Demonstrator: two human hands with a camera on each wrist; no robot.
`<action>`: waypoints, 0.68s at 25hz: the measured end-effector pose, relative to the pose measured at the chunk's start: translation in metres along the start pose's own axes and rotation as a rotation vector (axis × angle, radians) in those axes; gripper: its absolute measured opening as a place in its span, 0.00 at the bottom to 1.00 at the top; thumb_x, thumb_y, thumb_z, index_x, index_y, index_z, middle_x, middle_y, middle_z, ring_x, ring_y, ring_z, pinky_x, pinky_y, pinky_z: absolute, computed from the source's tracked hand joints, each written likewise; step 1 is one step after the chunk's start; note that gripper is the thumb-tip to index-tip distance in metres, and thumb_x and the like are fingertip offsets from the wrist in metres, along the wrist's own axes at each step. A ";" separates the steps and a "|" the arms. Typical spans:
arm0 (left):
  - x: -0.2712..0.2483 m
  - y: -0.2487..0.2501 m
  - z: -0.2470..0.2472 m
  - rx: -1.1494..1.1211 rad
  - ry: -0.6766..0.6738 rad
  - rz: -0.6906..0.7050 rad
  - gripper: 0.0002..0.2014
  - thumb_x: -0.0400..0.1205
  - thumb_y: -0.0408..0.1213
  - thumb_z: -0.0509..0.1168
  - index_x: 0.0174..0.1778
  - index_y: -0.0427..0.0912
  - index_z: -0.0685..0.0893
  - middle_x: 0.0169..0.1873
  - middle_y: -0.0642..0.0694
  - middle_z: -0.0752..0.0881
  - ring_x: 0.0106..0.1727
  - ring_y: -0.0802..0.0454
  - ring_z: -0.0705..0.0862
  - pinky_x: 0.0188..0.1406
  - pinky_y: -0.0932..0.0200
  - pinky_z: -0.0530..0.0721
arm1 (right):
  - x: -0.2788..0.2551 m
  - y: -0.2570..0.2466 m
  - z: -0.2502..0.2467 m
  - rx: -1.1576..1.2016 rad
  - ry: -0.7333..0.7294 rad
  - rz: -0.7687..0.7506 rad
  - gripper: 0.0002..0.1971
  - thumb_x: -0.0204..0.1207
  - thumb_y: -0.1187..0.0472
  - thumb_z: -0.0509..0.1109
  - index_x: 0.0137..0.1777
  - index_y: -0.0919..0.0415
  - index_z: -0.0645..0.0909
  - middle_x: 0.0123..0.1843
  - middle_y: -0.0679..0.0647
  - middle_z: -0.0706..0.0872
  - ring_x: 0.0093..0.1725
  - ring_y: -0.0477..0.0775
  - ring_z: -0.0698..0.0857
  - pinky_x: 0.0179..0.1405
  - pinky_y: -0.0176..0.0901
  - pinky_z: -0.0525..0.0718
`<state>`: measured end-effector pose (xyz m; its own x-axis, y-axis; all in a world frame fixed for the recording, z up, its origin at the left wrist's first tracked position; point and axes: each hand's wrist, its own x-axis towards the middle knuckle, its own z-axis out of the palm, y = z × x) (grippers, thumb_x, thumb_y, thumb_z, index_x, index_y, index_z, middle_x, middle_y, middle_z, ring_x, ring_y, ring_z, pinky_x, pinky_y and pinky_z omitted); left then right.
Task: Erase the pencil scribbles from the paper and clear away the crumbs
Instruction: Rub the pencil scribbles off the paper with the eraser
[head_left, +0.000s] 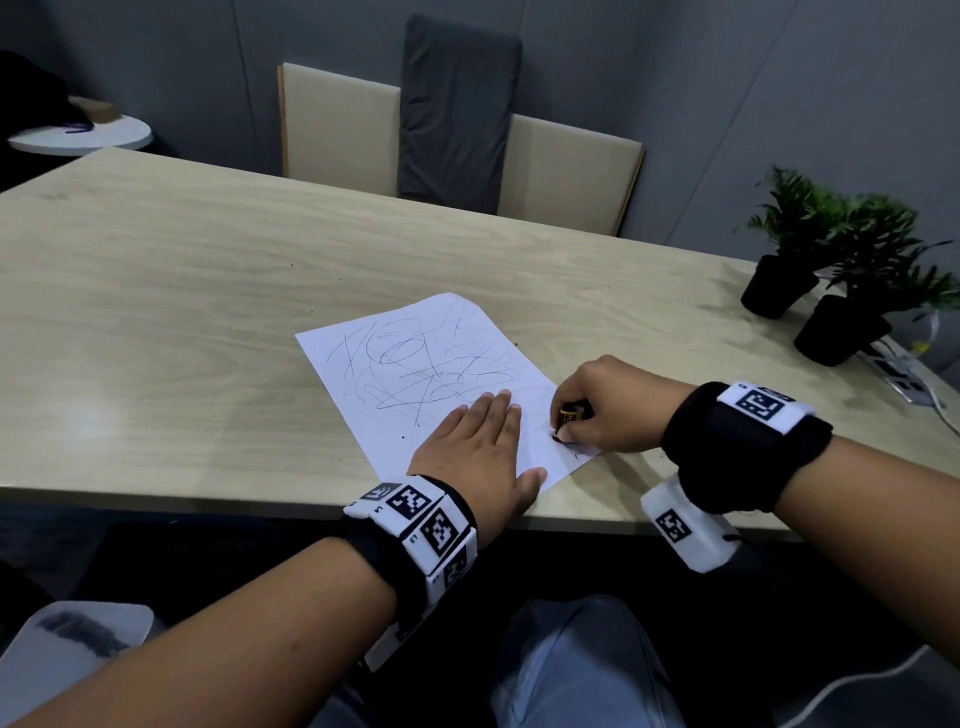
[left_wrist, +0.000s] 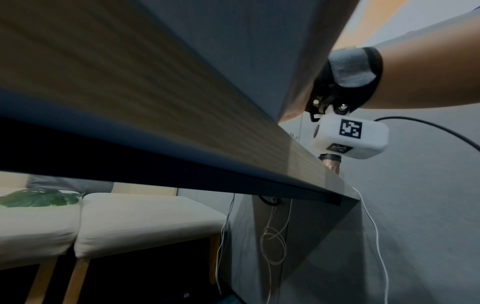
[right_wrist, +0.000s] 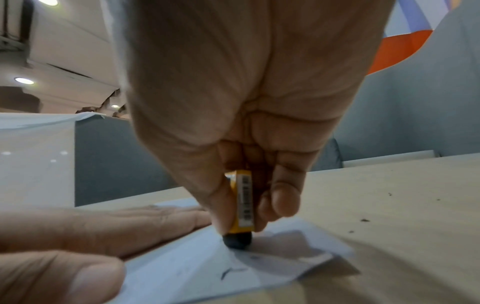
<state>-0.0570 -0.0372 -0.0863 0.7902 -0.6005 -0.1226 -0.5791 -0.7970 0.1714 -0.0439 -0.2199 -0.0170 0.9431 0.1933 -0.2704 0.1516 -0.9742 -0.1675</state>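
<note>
right hand (head_left: 608, 405) pinches eraser (right_wrist: 240, 207), tip on paper (head_left: 415, 374) near corner. left hand (head_left: 478, 447) flat, pinning sheet. short strokes away from pinning hand, light pressure, else corner crumples.

Grey wall (head_left: 727, 78), beige chairs (head_left: 337, 119), wood table (head_left: 156, 260).

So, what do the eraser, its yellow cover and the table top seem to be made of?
Eraser: probably rubber or vinyl, going by its dark, matte, rounded tip pressed on the paper.
Yellow cover: likely a printed card or paper sleeve, since it has flat faces, sharp edges and a barcode.
Table top: pale wood grain with a smooth, low sheen; the thin dark underside edge suggests laminate or veneer, not certain.
</note>
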 end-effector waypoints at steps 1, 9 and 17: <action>0.000 0.000 0.000 -0.001 -0.001 0.003 0.36 0.88 0.58 0.41 0.86 0.41 0.39 0.86 0.46 0.36 0.85 0.53 0.36 0.82 0.54 0.34 | 0.001 0.000 -0.002 -0.009 0.021 0.019 0.06 0.71 0.59 0.72 0.44 0.57 0.89 0.39 0.51 0.88 0.42 0.54 0.85 0.46 0.51 0.86; 0.001 0.001 -0.001 0.016 -0.010 -0.009 0.37 0.88 0.58 0.41 0.86 0.38 0.39 0.86 0.44 0.36 0.86 0.52 0.35 0.83 0.54 0.35 | 0.013 0.005 0.009 0.081 0.156 0.134 0.10 0.69 0.57 0.71 0.40 0.64 0.87 0.38 0.61 0.89 0.35 0.56 0.81 0.35 0.50 0.83; 0.001 0.000 -0.001 0.016 -0.009 -0.007 0.37 0.88 0.58 0.41 0.86 0.39 0.39 0.86 0.44 0.37 0.86 0.52 0.36 0.83 0.54 0.36 | 0.017 -0.009 0.013 0.124 0.153 0.105 0.12 0.68 0.58 0.72 0.41 0.69 0.86 0.39 0.65 0.86 0.31 0.49 0.73 0.30 0.43 0.72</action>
<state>-0.0562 -0.0383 -0.0857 0.7923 -0.5956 -0.1324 -0.5770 -0.8020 0.1544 -0.0331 -0.2060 -0.0327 0.9871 0.0624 -0.1474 0.0216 -0.9644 -0.2636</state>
